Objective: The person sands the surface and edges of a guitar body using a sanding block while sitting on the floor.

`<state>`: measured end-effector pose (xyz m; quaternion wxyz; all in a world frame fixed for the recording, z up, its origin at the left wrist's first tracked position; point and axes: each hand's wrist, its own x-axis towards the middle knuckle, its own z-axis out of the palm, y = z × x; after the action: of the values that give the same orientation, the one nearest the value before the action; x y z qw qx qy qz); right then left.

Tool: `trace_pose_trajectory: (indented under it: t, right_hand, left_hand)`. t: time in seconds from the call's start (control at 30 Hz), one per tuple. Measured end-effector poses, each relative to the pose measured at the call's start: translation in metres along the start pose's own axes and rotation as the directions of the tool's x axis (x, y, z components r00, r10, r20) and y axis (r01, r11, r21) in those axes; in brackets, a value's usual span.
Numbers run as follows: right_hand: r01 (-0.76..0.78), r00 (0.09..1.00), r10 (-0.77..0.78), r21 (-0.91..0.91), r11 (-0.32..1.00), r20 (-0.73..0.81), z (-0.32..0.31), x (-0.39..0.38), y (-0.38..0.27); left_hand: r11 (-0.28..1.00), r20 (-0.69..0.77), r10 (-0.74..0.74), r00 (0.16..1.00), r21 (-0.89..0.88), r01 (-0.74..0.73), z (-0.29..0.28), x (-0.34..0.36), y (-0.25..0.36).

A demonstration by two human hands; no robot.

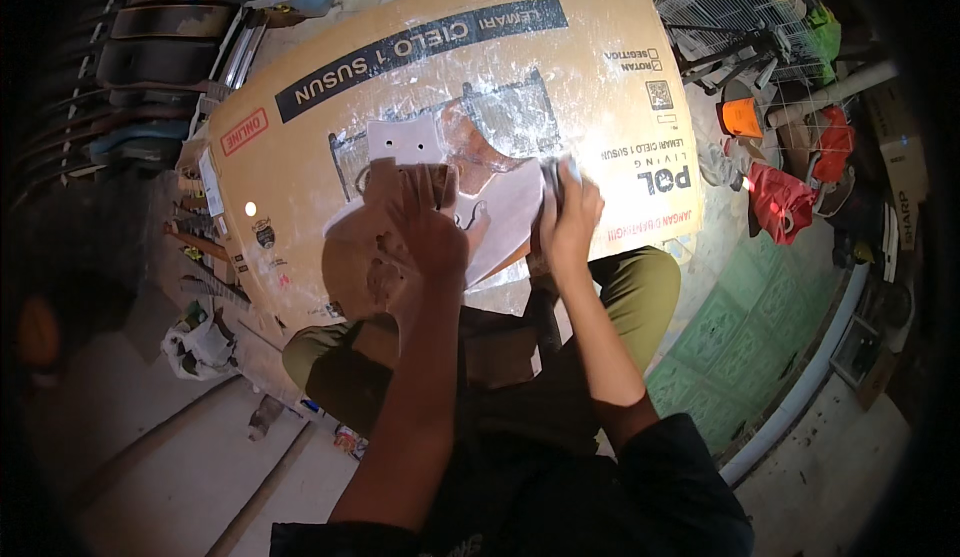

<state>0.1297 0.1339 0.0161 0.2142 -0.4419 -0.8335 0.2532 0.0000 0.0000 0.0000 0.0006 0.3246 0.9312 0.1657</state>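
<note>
Mid-frame, the left hand (432, 225) lies flat, fingers parted, on a pale panel (508, 215) with two small holes; the right hand (572, 219) curls around a dark block (549, 192) at the panel's right edge.

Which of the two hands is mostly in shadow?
The left hand, resting fingers-forward on the pale curved piece. The right hand, at that piece's right edge, is brightly lit instead.

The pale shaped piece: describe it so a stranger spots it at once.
Find the big printed cardboard sheet. Near its middle, the pale shaped piece lies under the left hand, the right hand at its right edge. Two dark holes near its far edge distinguish it from the cardboard.
</note>
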Motion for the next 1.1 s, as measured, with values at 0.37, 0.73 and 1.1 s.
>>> trace_pose_trajectory:
  t: [0.37,0.73,1.1]
  right_hand:
    - [0.06,0.998,-0.06,-0.007,0.998,-0.035,-0.006,-0.009,0.006]
    - [0.014,1.0,-0.014,-0.001,1.0,0.028,-0.01,-0.025,-0.001]
    - [-0.016,1.0,0.015,0.038,0.999,0.027,-0.005,-0.025,-0.002]
  left_hand:
    - [0.997,-0.055,-0.023,0.998,-0.077,0.019,0.0,0.01,0.007]
    - [1.0,-0.027,0.001,1.0,0.011,0.0,-0.005,0.009,0.008]
    - [0.998,0.069,-0.03,0.997,0.048,0.026,-0.008,0.008,0.01]
